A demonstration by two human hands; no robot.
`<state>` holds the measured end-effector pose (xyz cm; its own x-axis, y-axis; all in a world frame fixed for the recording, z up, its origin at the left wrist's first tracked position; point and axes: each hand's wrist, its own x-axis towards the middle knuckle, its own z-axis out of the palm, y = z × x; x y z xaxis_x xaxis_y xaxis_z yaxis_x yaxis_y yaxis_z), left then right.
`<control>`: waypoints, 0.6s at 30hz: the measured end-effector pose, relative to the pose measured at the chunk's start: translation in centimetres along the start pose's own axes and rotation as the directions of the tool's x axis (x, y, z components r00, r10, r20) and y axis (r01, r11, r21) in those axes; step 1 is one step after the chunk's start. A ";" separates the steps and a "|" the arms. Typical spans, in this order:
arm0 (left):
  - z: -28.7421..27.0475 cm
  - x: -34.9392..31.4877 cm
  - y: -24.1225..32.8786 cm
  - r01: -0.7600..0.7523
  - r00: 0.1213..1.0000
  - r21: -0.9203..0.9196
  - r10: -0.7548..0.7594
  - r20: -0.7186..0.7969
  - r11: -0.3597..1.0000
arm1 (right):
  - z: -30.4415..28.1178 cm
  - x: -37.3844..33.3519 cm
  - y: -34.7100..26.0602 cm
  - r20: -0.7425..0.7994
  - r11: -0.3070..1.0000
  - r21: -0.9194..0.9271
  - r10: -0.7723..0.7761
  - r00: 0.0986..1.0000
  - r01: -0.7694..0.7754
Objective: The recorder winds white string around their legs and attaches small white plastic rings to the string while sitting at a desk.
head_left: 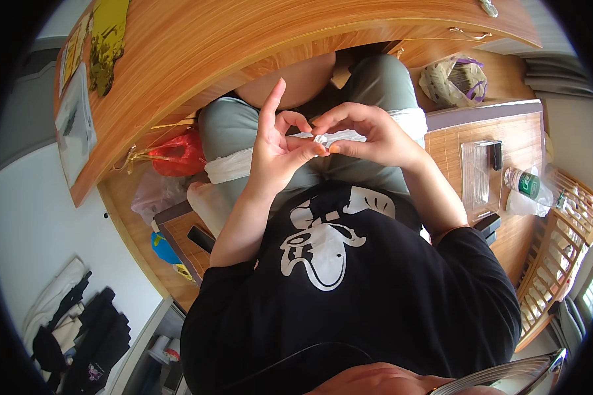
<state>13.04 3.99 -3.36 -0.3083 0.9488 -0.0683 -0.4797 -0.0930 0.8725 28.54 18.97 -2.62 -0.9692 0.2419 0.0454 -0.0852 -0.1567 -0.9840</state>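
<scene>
My left hand (275,146) and my right hand (379,137) meet above my lap, fingertips nearly touching. Between them is a small whitish piece (320,139), pinched from both sides; it is too small to name. The left index finger points up, while the left thumb and another finger close on the piece. My right thumb and forefinger curve round to its other side. Below the hands, a white cloth (232,167) lies in a band across my grey-green trousers (227,128). Whether the small piece is joined to this cloth, I cannot tell.
A curved wooden desk (230,39) stands in front. To the right are a mat-topped surface (441,148), a clear plastic tray (476,178), a bottle (526,184) and a bag (451,82). On the left are a red bag (181,155) and a phone (200,238).
</scene>
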 end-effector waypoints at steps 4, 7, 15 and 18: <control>0.2 0.2 -0.2 0.004 1.000 0.046 -0.004 0.006 0.999 | 0.1 -0.6 -0.6 -0.089 0.999 -0.025 0.041 0.995 -0.043; 0.7 0.4 -0.5 -0.024 1.000 0.088 0.025 -0.002 0.996 | -0.1 -0.9 -1.4 -0.173 0.990 -0.126 0.043 0.984 -0.065; 1.3 0.4 -1.0 -0.047 0.999 0.149 0.047 0.002 0.988 | -3.1 -2.1 -2.8 -0.397 0.953 -0.301 -0.085 0.914 -0.042; 0.5 0.5 -1.1 -0.003 1.000 0.246 0.001 0.008 0.969 | -9.0 -3.1 -4.5 -0.684 0.966 -0.205 -0.258 0.683 0.160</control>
<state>13.80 4.67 -4.12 -0.3023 0.9511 -0.0632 -0.2617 -0.0191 0.9650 33.98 27.59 0.08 -0.4819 0.8602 0.1671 -0.1902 0.0834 -0.9782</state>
